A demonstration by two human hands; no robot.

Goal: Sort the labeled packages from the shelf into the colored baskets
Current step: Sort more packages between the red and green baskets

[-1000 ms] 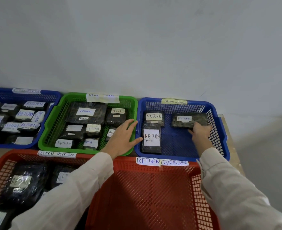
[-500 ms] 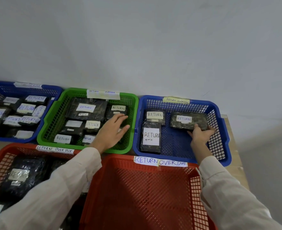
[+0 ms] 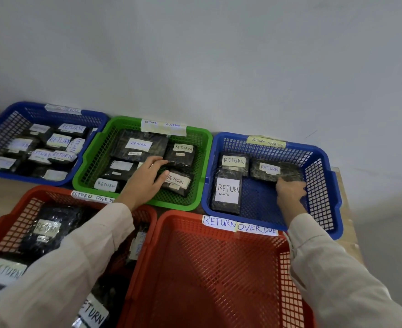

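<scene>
Dark wrapped packages with white RETURN labels lie in the baskets. My left hand (image 3: pixel 145 179) reaches into the green basket (image 3: pixel 206 147), fingers stretched over its packages and thumb touching one labelled package (image 3: pixel 178 184). My right hand (image 3: pixel 290 192) is inside the right blue basket (image 3: pixel 334 209), fingers curled on the near edge of a dark package (image 3: pixel 274 170) at the basket's back. Two more packages (image 3: pixel 227 191) lie at that basket's left side.
A second blue basket (image 3: pixel 41 107) with several packages stands at the far left. Nearest me are two red baskets: the left one (image 3: pixel 18 209) holds packages, the right one (image 3: pixel 167 233) shows bare mesh. A grey wall rises behind; the table's edge runs along the right.
My left hand has moved from the green basket's right rim further in over its packages. My right hand has stayed at the near edge of the same package.
</scene>
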